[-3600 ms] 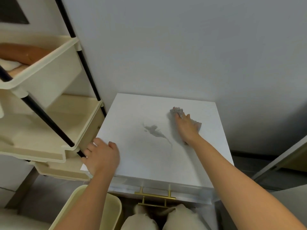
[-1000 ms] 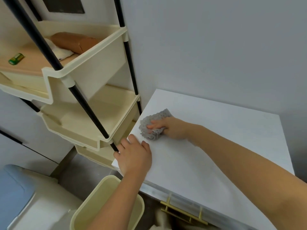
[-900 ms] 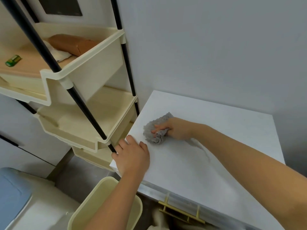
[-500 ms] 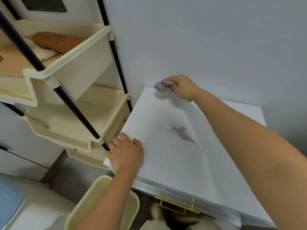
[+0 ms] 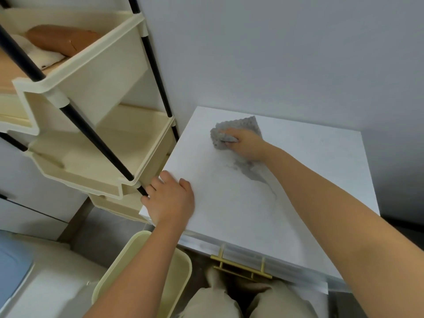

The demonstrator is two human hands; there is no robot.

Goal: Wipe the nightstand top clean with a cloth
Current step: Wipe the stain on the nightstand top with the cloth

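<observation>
Item, far left: shelf rack (image 5: 91, 134), smooth cream plastic trays on black poles.
Item: my left hand (image 5: 169, 200), palm down on the near-left corner of the nightstand top (image 5: 321, 171), fingers loose, holding nothing; a brace.
Item: cloth (image 5: 229, 129), grey, nubbly, bunched. Half a second ago it was at the far-left corner; now it is drawn inward on the top, with my right hand (image 5: 246, 145) curled into it.
Item: grey smear (image 5: 250, 172), just nearside of that hand and not yet lifted, so I judge the job unfinished.
Top: white, matte, square.
</observation>
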